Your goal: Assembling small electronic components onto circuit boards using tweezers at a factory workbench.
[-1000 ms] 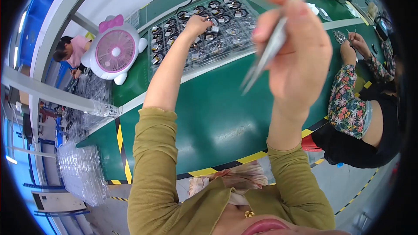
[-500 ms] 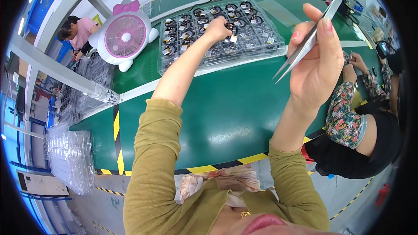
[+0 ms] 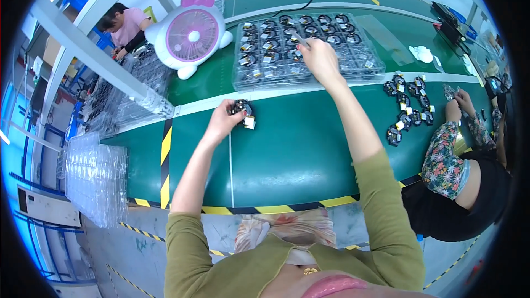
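Pinches a black round part (image 3: 241, 107) with a pale tab between thumb and fingers of the left hand (image 3: 220, 121), clamped firmly at its left side, near the front left corner of the clear compartmented tray (image 3: 265, 85); cannot tell whether lifted or resting on the green worktop (image 3: 287, 149). Grips steel tweezers (image 3: 298, 37) in the right hand (image 3: 322, 62), thumb and fingers closed together on the shanks, points reaching forward and left above the tray. Cannot tell whether the tweezer tips stand apart, meet or hold anything, being too small against the dark contents behind. Has rows of similar black parts (image 3: 271, 44) sitting in the tray, most plainly toward the back and left. Has a loose cluster (image 3: 404, 101) of more such parts lying on the worktop, right of the right forearm. Has, beyond the tray's right end, a clear flat sheet (image 3: 381, 36) and, farther right, a small white object (image 3: 421, 53). Faces a white and pink fan (image 3: 193, 36) just left of the tray. Works with a floral-sleeved co-worker (image 3: 441, 160) at the far right, and with another person (image 3: 131, 25) in pink beyond the fan. Has stacked clear trays (image 3: 96, 179) at the lower left, and yellow-and-black tape (image 3: 274, 209) along the worktop's near edge.
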The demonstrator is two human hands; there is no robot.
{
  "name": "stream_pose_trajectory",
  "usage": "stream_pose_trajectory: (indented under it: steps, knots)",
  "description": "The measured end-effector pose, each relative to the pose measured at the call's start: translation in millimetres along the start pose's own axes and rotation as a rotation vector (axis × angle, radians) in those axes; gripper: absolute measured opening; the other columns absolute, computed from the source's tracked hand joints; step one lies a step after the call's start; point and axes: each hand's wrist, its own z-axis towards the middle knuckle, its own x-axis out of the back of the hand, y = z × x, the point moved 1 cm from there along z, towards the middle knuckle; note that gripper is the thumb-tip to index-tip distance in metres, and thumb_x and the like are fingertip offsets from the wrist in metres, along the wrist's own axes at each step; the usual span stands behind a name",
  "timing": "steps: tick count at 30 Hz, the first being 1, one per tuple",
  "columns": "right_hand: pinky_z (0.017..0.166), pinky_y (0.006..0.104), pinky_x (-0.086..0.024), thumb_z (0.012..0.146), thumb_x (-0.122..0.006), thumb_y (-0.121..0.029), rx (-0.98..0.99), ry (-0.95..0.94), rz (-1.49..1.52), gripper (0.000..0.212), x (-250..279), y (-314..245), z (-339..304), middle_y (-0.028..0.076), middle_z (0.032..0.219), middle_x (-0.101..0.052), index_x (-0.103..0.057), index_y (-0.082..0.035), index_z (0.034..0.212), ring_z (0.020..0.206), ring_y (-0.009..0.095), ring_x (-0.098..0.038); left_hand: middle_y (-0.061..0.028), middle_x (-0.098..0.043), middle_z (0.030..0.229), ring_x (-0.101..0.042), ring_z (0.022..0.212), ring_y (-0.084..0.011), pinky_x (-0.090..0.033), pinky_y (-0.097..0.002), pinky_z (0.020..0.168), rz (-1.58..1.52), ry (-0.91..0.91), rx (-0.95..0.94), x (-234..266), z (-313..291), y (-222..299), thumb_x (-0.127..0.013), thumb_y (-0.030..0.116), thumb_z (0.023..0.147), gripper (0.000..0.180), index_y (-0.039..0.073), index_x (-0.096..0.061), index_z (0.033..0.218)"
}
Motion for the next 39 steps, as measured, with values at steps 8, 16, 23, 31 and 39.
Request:
stream_pose_trajectory:
  steps: [8, 16, 23, 31, 39]
  knots:
    - [0.067, 0.0415, -0.049, 0.074, -0.064, -0.027, -0.005, -0.219, -0.401, 0.027, -66, 15, 30, 0.019, 0.082, -0.062, -0.064, -0.001, 0.079, 0.079, 0.033, -0.062, -0.0207, -0.058, 0.067, -0.057, 0.070, -0.0373, -0.043, -0.0439, 0.060, 0.498, 0.147, -0.166, 31, 3, 42, -0.053, 0.029, 0.080, 0.030, 0.001, -0.062, 0.075]
    - [0.073, 0.0393, -0.046, 0.068, -0.068, -0.041, -0.310, -0.143, 0.048, 0.039, -64, 24, 49, 0.018, 0.087, -0.063, -0.065, -0.006, 0.085, 0.086, 0.031, -0.060, -0.0221, -0.060, 0.075, -0.058, 0.077, -0.0367, -0.045, -0.0422, 0.070, 0.452, 0.145, -0.226, 29, 122, 51, -0.052, 0.033, 0.074, 0.035, 0.000, -0.063, 0.077]
    - [0.071, 0.0416, -0.049, 0.070, -0.063, -0.039, -0.118, -0.329, -0.134, 0.039, -87, 0, 33, 0.018, 0.084, -0.063, -0.065, -0.002, 0.080, 0.081, 0.032, -0.061, -0.0216, -0.061, 0.087, -0.060, 0.085, -0.0335, -0.047, -0.0410, 0.074, 0.619, -0.112, -0.210, -10, 181, 51, -0.054, 0.035, 0.066, 0.039, 0.003, -0.065, 0.085]
    - [0.068, 0.0395, -0.050, 0.070, -0.057, -0.020, -0.039, -0.214, -0.218, 0.018, -102, -28, 27, 0.015, 0.081, -0.064, -0.065, -0.005, 0.077, 0.078, 0.028, -0.063, -0.0014, -0.055, 0.061, -0.048, 0.056, -0.0093, -0.038, -0.0279, 0.052, 0.138, -0.083, -0.218, -10, 161, 43, -0.059, 0.016, 0.077, 0.019, -0.002, -0.062, 0.079]
    - [0.070, 0.0347, -0.050, 0.070, -0.057, -0.016, -0.020, -0.198, -0.303, 0.017, -117, -39, 24, 0.008, 0.086, -0.065, -0.067, -0.009, 0.080, 0.084, 0.023, -0.062, -0.0037, -0.057, 0.083, -0.052, 0.070, -0.0102, -0.047, -0.0243, 0.060, -0.517, 0.105, -0.104, 15, 154, 8, -0.055, 0.015, 0.084, 0.018, 0.002, -0.059, 0.094]
